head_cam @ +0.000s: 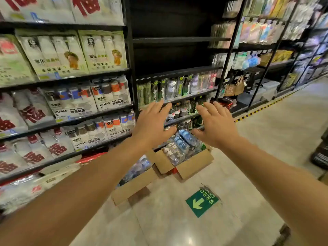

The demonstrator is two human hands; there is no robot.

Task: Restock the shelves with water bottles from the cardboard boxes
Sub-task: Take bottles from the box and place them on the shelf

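Reaching with left hand and right hand spread and empty, we judge both boxes still full of bottles (upper shelves bare).

Head-worn view, forward and downward

"NOBLE" on cup packs; arrow on green floor sign

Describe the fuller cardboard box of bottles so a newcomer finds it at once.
Start at the black metal shelving bay with empty upper shelves. On the floor at its foot stand two open brown cardboard boxes; take the farther box, just below both outstretched hands. Blue-labelled clear plastic bottles heap above its rim, unlike the nearer box.
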